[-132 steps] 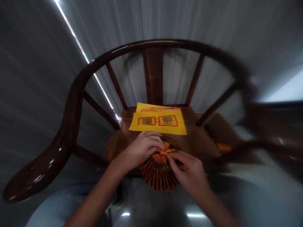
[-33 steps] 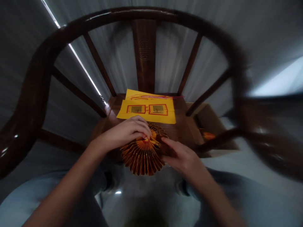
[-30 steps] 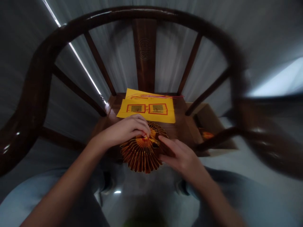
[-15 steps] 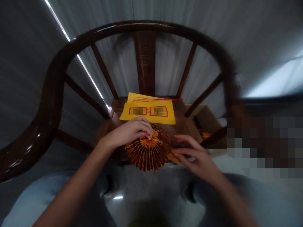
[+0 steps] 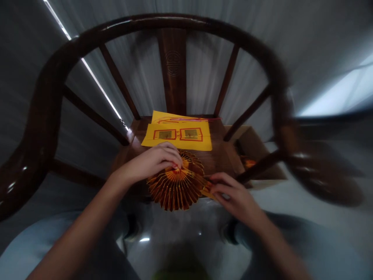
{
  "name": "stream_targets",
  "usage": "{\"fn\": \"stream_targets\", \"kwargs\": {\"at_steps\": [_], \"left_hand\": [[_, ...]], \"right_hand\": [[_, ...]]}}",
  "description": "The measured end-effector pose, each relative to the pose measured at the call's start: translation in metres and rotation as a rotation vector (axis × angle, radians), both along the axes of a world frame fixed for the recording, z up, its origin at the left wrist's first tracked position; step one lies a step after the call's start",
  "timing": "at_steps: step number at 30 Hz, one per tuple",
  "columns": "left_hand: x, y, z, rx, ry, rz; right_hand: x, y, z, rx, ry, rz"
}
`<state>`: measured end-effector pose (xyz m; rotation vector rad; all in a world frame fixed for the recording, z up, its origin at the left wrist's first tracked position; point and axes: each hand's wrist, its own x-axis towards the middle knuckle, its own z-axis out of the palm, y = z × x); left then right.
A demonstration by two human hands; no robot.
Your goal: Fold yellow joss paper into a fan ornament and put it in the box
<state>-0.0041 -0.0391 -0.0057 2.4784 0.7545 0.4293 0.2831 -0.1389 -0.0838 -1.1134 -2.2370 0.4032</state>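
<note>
1. The pleated paper rosette (image 5: 175,190), dark orange with gilt edges, is at the middle of the front edge of the chair seat (image 5: 223,159); its near rim reaches out past that edge. I cannot tell how much of it rests on the wood.
2. Its outline is roughly round, with no clear long axis; the pleats radiate from a brighter orange centre, and its face is turned upward.
3. A narrow folded band (image 5: 198,178) does have a long axis: it runs from the centre toward the seat's front right corner.
4. The left hand (image 5: 161,159) comes in from the left, fingers bunched and pinching the rosette at its centre.
5. The right hand (image 5: 233,194) lies beyond the rosette's right rim, thumb and forefinger pinching the band's outer end, the fingers pointing left.
6. Behind, toward the seat's back edge, lie two overlapping yellow sheets (image 5: 176,145), long sides running left to right; the front one bears two red-framed squares.
7. Thin pinkish-red strings (image 5: 192,119) cross the rear sheet, their right ends passing its edge.
8. Beside the seat's right edge stands an open cardboard box (image 5: 259,149) with something orange (image 5: 250,163) inside, too blurred to identify.
</note>
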Motion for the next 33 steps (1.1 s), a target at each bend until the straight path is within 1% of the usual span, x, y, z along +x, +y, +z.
{"fn": "stream_targets", "kwargs": {"at_steps": [4, 6, 9, 12, 17, 20, 23, 25, 28, 31, 33], "left_hand": [[-0.001, 0.0, -0.002, -0.002, -0.019, 0.005], [-0.001, 0.0, -0.001, 0.001, -0.016, 0.006], [-0.001, -0.001, -0.001, 0.005, -0.011, 0.007], [0.001, -0.002, -0.001, 0.01, -0.013, 0.007], [0.002, -0.002, -0.002, 0.027, -0.023, -0.012], [0.001, -0.001, -0.003, 0.03, -0.033, -0.012], [0.001, -0.002, -0.003, 0.043, -0.04, -0.01], [0.002, -0.003, -0.002, 0.047, -0.039, -0.003], [0.003, -0.005, 0.0, 0.042, -0.034, 0.01], [0.004, -0.005, 0.001, 0.038, -0.021, 0.015], [0.004, -0.005, 0.001, 0.038, -0.015, 0.012]], "right_hand": [[-0.006, 0.0, -0.003, 0.143, -0.121, 0.025], [-0.008, 0.0, -0.004, 0.156, -0.159, 0.041], [-0.007, 0.001, -0.007, 0.115, -0.152, 0.026], [-0.004, 0.002, -0.012, 0.029, -0.048, -0.017], [-0.002, 0.003, -0.022, -0.148, 0.247, -0.087], [-0.001, 0.005, -0.029, -0.168, 0.366, -0.162], [-0.004, 0.008, -0.036, -0.183, 0.458, -0.271], [-0.007, 0.01, -0.039, -0.209, 0.498, -0.333], [-0.014, 0.012, -0.039, -0.215, 0.523, -0.378], [-0.021, 0.012, -0.034, -0.159, 0.511, -0.393], [-0.023, 0.011, -0.029, -0.083, 0.436, -0.394]]}}
